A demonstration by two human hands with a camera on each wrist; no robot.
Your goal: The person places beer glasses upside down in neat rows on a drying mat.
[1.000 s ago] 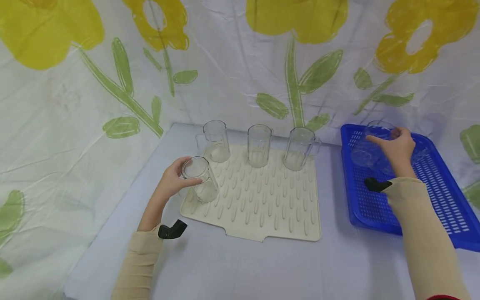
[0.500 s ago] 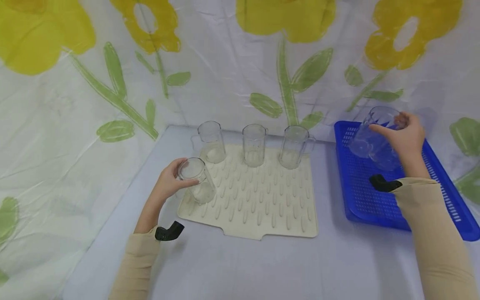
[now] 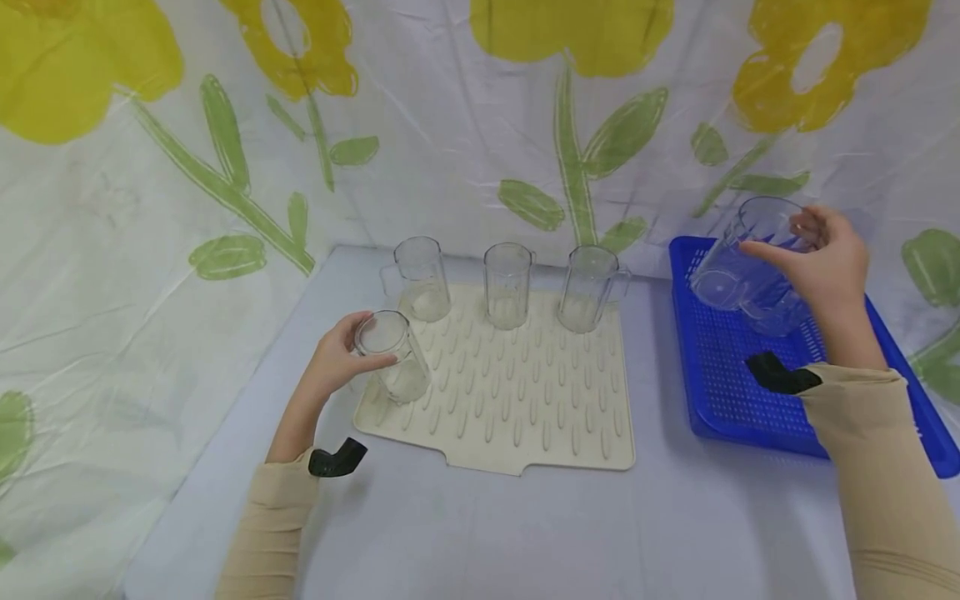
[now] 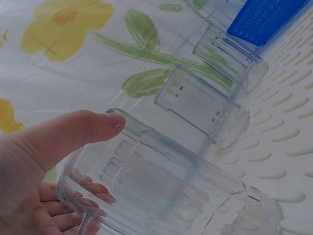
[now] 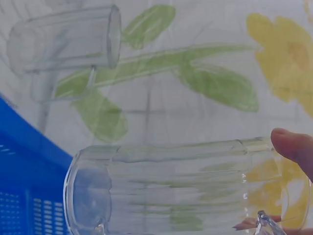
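Observation:
My left hand [image 3: 339, 354] grips a clear glass mug [image 3: 406, 375] around its upper rim, thumb on the near side. That mug stands on the front left corner of a cream ridged drying mat [image 3: 517, 417]. In the left wrist view the thumb and curled fingers sit at the mug's rim [image 4: 146, 166]. My right hand [image 3: 828, 258] pinches another clear glass mug [image 3: 738, 258] by the rim, tilted above the blue plastic basket [image 3: 697, 400]. In the right wrist view this mug [image 5: 176, 181] spans the lower part, thumb at its rim.
Three glass mugs, a left one [image 3: 423, 283], a middle one [image 3: 507, 287] and a right one [image 3: 587, 292], stand along the mat's back edge. Another glass mug [image 3: 780, 315] lies in the basket, partly hidden. A flower-printed sheet [image 3: 420, 150] hangs behind the white table [image 3: 555, 533].
My right hand has lifted its mug upward from within the basket and moved slightly to the right. My left hand stays on its mug at the mat's corner. The head view shifted slightly.

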